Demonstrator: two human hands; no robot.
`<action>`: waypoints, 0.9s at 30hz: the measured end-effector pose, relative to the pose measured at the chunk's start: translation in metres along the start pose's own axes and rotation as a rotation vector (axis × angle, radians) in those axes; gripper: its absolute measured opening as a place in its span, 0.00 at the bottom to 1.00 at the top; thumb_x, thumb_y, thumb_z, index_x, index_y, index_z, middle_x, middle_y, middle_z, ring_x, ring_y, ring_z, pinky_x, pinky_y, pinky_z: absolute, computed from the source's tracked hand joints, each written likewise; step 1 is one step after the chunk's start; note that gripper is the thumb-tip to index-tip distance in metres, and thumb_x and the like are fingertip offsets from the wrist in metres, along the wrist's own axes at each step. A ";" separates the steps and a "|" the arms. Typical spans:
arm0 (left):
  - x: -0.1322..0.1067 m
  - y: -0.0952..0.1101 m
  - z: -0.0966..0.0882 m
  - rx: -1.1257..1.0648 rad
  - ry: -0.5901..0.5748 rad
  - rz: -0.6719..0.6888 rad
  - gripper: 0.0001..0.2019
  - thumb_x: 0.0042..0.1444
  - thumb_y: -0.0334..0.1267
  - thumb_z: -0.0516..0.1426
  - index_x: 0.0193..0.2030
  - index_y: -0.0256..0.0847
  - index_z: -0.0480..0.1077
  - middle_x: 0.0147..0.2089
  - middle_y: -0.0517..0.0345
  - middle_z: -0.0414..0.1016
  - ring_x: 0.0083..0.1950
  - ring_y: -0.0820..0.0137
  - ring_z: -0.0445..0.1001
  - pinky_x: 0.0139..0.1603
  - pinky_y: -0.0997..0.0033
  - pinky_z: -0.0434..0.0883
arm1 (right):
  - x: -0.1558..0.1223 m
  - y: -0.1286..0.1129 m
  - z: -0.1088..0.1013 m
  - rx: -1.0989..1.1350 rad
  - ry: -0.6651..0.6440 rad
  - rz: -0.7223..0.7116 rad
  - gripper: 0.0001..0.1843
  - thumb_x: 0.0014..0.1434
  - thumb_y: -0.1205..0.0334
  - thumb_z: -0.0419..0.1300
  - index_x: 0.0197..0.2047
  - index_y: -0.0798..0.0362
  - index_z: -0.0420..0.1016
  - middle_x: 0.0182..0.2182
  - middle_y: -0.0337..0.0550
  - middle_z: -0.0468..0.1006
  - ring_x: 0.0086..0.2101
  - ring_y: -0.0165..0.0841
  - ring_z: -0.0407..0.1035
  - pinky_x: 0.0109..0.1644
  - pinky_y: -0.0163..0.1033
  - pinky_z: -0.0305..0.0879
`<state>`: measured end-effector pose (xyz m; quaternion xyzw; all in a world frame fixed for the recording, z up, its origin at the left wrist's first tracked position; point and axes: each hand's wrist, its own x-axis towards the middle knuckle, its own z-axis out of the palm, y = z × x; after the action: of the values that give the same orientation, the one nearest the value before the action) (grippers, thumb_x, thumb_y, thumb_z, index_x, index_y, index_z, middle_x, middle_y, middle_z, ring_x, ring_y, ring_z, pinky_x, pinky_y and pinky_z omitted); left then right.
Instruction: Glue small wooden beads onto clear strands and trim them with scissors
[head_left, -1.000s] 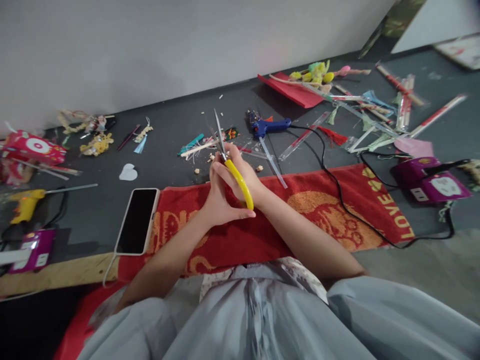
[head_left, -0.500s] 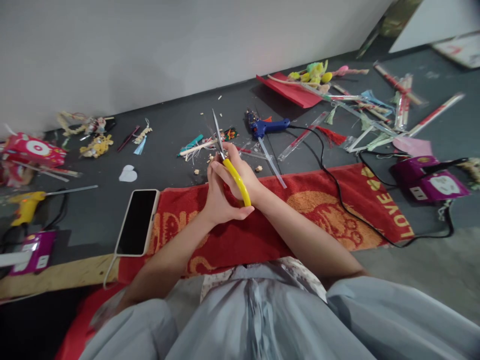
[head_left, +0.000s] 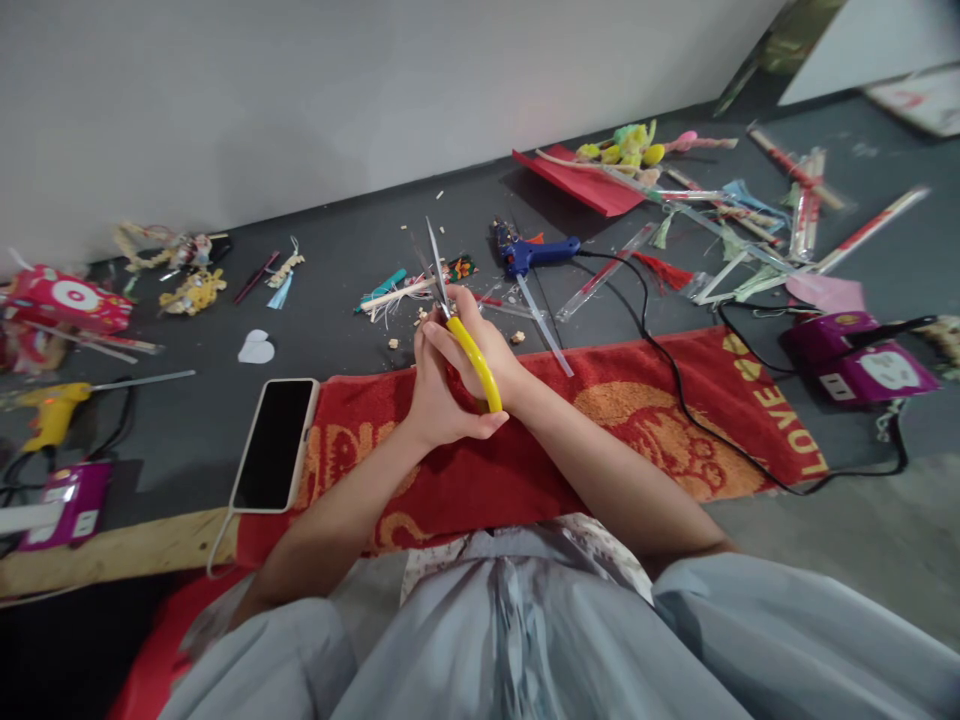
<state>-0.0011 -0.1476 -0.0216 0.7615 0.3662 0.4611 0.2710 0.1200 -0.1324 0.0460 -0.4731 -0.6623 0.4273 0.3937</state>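
My right hand (head_left: 487, 355) grips a pair of yellow-handled scissors (head_left: 459, 330), blades pointing away and up. My left hand (head_left: 433, 395) is closed and pressed against the right one, fingers pinched near the blades' base; what they pinch is too small to make out. Both hands hover over a red towel (head_left: 637, 420) with gold patterns. Small wood chips and pale sticks (head_left: 397, 295) lie on the dark floor just beyond the blades.
A phone (head_left: 274, 443) lies face up at the towel's left edge. A blue glue gun (head_left: 536, 252) with a black cord sits behind the hands, a yellow one (head_left: 52, 410) at far left. Purple power strips (head_left: 862, 365) and wrapped sticks clutter the right.
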 end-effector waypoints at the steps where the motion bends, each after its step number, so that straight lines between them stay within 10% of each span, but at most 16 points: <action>1: 0.000 0.000 0.000 0.000 0.003 -0.003 0.65 0.27 0.63 0.68 0.69 0.46 0.38 0.72 0.39 0.39 0.75 0.44 0.36 0.73 0.39 0.43 | 0.000 0.000 0.000 0.006 0.002 -0.003 0.24 0.59 0.45 0.47 0.54 0.49 0.53 0.40 0.45 0.77 0.34 0.38 0.71 0.43 0.47 0.65; 12: 0.002 0.008 -0.009 0.012 -0.007 0.058 0.63 0.35 0.63 0.66 0.71 0.46 0.32 0.74 0.39 0.37 0.75 0.49 0.40 0.73 0.51 0.51 | 0.002 0.002 -0.001 0.020 0.063 -0.017 0.27 0.60 0.43 0.49 0.56 0.50 0.51 0.43 0.45 0.77 0.37 0.38 0.74 0.46 0.48 0.69; 19: 0.015 0.023 -0.025 0.176 0.363 0.236 0.18 0.57 0.46 0.57 0.53 0.45 0.65 0.48 0.54 0.70 0.51 0.66 0.70 0.53 0.61 0.69 | 0.006 0.010 -0.026 -0.389 0.096 -0.039 0.33 0.61 0.39 0.47 0.59 0.56 0.52 0.45 0.57 0.75 0.44 0.48 0.72 0.49 0.56 0.67; 27: 0.028 0.013 -0.050 0.508 0.350 0.048 0.11 0.61 0.44 0.54 0.44 0.42 0.72 0.45 0.53 0.77 0.50 0.66 0.74 0.55 0.61 0.68 | -0.002 0.006 -0.022 -0.633 0.071 -0.186 0.34 0.64 0.43 0.45 0.62 0.62 0.53 0.57 0.64 0.68 0.53 0.52 0.66 0.57 0.57 0.61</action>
<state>-0.0333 -0.1288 0.0241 0.7223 0.4927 0.4852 -0.0061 0.1425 -0.1293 0.0466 -0.5241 -0.7883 0.1457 0.2874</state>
